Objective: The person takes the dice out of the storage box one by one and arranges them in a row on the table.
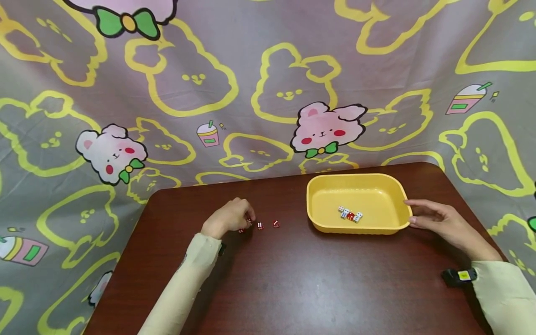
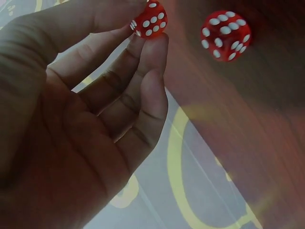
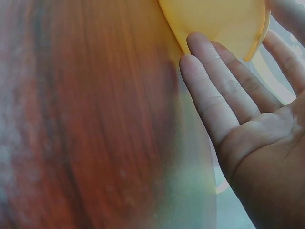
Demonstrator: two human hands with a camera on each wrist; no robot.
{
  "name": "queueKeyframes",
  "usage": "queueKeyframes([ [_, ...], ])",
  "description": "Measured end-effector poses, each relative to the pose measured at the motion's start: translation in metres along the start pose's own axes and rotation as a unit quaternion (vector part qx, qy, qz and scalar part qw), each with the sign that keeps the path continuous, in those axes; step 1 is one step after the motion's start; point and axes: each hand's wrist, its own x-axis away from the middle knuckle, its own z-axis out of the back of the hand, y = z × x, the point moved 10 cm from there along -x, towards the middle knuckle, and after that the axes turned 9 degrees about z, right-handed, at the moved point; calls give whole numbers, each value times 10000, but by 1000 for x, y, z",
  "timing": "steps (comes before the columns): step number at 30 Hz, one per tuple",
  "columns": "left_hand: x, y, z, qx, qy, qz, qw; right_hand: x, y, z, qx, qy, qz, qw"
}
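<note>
In the left wrist view my left hand (image 1: 230, 217) pinches a red die (image 2: 151, 20) with white dots between thumb and fingertips. A second red die (image 2: 226, 36) lies on the table close by. Two more red dice sit to the right of that hand in the head view, one near it (image 1: 260, 225) and one farther off (image 1: 276, 224). My right hand (image 1: 445, 225) touches the right end of a yellow tray (image 1: 356, 230), its fingers extended along the outer wall. Inside the tray a red die (image 1: 351, 216) lies among several white dice (image 1: 358, 217).
The dark brown wooden table (image 1: 289, 279) has rounded far corners. Close behind it hangs a grey curtain (image 1: 243, 102) with cartoon animals, which also runs along both sides. A black band (image 1: 458, 277) sits on the right wrist.
</note>
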Motion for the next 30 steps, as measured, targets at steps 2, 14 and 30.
queueKeyframes([
  [2,-1,-1,-3,22,-26,17,10000,0,0,0,-4,0,12,10000],
  [14,-8,0,-10,-360,52,-20,9993,-1,-1,1,-25,27,50,10000],
  [30,-9,3,-19,-495,62,-302,9983,0,-3,0,-73,-3,101,9999],
])
